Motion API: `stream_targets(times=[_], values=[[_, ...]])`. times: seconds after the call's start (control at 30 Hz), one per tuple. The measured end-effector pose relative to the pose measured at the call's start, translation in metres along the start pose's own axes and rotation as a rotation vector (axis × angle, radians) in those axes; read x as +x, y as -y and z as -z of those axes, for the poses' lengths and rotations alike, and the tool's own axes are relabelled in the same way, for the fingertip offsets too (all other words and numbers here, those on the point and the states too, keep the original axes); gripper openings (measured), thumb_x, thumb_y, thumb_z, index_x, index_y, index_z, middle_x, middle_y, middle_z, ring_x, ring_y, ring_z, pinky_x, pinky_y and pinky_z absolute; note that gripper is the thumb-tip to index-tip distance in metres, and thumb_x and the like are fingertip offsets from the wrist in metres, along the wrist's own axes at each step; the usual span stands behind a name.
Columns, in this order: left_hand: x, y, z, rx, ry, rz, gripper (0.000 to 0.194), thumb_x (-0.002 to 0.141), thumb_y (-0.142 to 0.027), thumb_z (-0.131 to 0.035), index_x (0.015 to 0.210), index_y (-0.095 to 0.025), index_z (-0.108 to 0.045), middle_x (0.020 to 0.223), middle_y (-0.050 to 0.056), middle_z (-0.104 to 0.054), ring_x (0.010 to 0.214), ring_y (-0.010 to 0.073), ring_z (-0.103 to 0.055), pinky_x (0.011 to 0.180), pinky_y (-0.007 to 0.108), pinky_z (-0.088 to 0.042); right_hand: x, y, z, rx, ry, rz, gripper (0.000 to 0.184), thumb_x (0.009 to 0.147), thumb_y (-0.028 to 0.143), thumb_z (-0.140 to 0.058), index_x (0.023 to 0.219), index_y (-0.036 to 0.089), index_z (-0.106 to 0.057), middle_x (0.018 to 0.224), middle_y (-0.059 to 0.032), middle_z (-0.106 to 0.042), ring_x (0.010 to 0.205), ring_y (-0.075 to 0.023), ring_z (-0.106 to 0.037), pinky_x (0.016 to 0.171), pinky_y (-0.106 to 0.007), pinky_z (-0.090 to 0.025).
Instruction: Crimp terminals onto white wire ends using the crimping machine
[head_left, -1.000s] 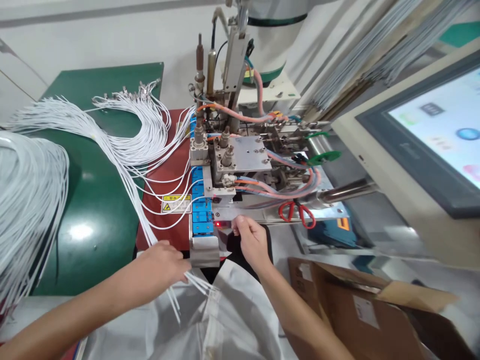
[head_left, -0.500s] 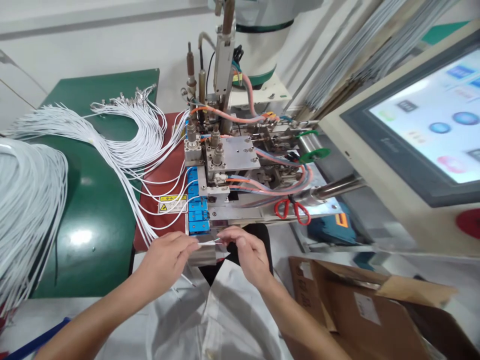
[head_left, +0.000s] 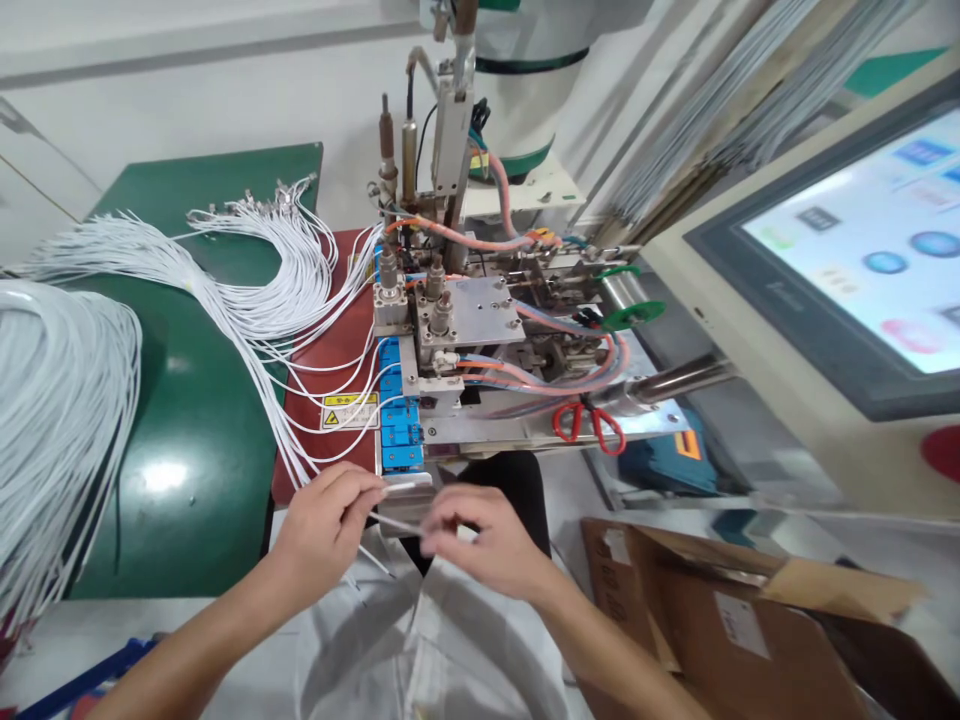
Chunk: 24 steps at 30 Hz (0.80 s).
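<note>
Right now the left hand (head_left: 326, 520) and right hand (head_left: 480, 540) each pinch one white wire (head_left: 397, 522), held just in front of the machine (head_left: 450, 380). Feeding its end in looks next, needing a steady aim. Half a second ago both hands sat closer to the machine.
</note>
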<state>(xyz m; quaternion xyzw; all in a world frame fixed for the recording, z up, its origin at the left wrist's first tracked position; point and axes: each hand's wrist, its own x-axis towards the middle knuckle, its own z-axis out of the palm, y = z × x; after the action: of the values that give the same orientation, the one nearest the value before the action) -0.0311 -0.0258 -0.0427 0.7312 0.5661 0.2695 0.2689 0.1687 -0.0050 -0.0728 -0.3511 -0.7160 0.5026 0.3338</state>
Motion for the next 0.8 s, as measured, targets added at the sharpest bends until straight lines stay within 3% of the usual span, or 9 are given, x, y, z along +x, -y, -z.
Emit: stream_targets(times=[0.07,0.1,0.2,0.27,0.47,0.53,0.7,0.8], values=[[-0.001,0.001,0.000,-0.013,-0.070,0.051,0.014,0.087,-0.020,-0.045,0.085,-0.019,-0.059,0.079,0.001,-0.064,0.073,0.0117,-0.059,0.067,0.022,-0.047,-0.004,0.001,0.004,-0.007,0.106,0.104,0.017,0.071,0.036,-0.066,0.068,0.020,-0.070,0.061,-0.0021,-0.063,0.056,-0.0129,-0.056,0.055,-0.024,-0.044],[-0.001,0.001,-0.001,-0.029,-0.074,0.070,0.014,0.086,-0.020,-0.045,0.088,-0.019,-0.059,0.081,0.001,-0.065,0.073,0.0116,-0.059,0.067,0.022,-0.047,-0.004,0.001,0.005,-0.012,0.074,0.125,0.016,0.071,0.035,-0.066,0.070,0.020,-0.070,0.062,-0.0025,-0.063,0.056,-0.0129,-0.056,0.055,-0.024,-0.044],[0.000,0.001,-0.008,-0.068,-0.026,0.052,0.019,0.087,-0.019,-0.044,0.101,-0.020,-0.058,0.088,0.002,-0.065,0.076,0.0114,-0.060,0.068,0.022,-0.049,0.001,0.000,0.006,0.011,-0.237,0.035,0.013,0.076,0.027,-0.060,0.081,0.020,-0.070,0.071,-0.0047,-0.064,0.057,-0.0123,-0.056,0.051,-0.023,-0.044],[0.002,0.000,-0.016,-0.061,-0.002,-0.018,0.024,0.088,-0.017,-0.043,0.107,-0.020,-0.057,0.092,0.004,-0.064,0.079,0.0117,-0.060,0.072,0.023,-0.049,0.008,0.001,0.004,0.035,-0.344,-0.036,0.012,0.077,0.025,-0.058,0.081,0.019,-0.068,0.074,-0.0051,-0.064,0.060,-0.0131,-0.057,0.052,-0.023,-0.045],[0.003,-0.001,-0.036,0.171,-0.139,-0.250,0.024,0.086,-0.013,-0.047,0.106,-0.014,-0.060,0.091,0.009,-0.064,0.085,0.0153,-0.059,0.078,0.027,-0.049,0.020,0.005,0.000,-0.071,-0.311,-0.094,0.014,0.076,0.019,-0.056,0.063,0.017,-0.061,0.061,-0.0006,-0.057,0.054,-0.0104,-0.049,0.052,-0.023,-0.040],[0.004,-0.001,-0.037,0.243,-0.175,-0.276,0.023,0.085,-0.013,-0.047,0.102,-0.016,-0.062,0.087,0.008,-0.065,0.083,0.0165,-0.059,0.078,0.030,-0.049,0.020,0.003,-0.001,-0.008,-0.325,-0.127,0.016,0.077,0.021,-0.055,0.062,0.017,-0.059,0.061,0.0000,-0.054,0.055,-0.0105,-0.048,0.052,-0.023,-0.039],[0.013,-0.007,-0.036,-0.062,-0.186,-0.024,0.016,0.084,-0.021,-0.050,0.086,-0.018,-0.066,0.076,0.003,-0.065,0.069,0.0120,-0.061,0.064,0.022,-0.050,0.018,-0.007,-0.006,0.340,-0.430,-0.189,0.014,0.079,0.026,-0.054,0.075,0.018,-0.065,0.072,-0.0020,-0.058,0.063,-0.0122,-0.053,0.057,-0.024,-0.044],[0.015,-0.007,-0.035,-0.187,-0.167,0.073,0.016,0.084,-0.023,-0.050,0.085,-0.017,-0.066,0.074,0.003,-0.064,0.066,0.0114,-0.060,0.061,0.021,-0.049,0.020,-0.009,-0.010,0.371,-0.443,-0.188,0.008,0.073,0.024,-0.061,0.076,0.019,-0.067,0.076,-0.0029,-0.060,0.068,-0.0138,-0.056,0.061,-0.025,-0.046]])
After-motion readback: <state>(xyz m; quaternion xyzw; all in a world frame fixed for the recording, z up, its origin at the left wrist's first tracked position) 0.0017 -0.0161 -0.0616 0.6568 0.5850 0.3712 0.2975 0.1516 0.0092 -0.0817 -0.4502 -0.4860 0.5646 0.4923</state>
